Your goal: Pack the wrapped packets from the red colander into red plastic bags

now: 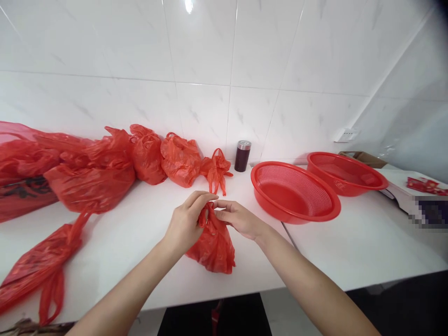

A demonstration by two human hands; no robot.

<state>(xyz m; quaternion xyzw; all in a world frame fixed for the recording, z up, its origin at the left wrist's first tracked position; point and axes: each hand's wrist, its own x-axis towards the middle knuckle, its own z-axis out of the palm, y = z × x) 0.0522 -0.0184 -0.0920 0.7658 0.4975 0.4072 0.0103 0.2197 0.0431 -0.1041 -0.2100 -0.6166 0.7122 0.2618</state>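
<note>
A small red plastic bag (217, 247) rests on the white table near its front edge, its top gathered upward. My left hand (187, 219) pinches the gathered neck from the left, fingers closed on the plastic. From the right, my right hand (240, 217) grips the same neck between thumb and fingers. The bag's contents are hidden. Just behind the hands lies another small red bag (217, 168) with its handles loose.
Several filled red bags (91, 182) line the wall on the left. A flat red bag (45, 256) lies front left. A dark tumbler (242, 156) stands at the back. On the right are a red colander (329, 212) and a red basin (350, 186).
</note>
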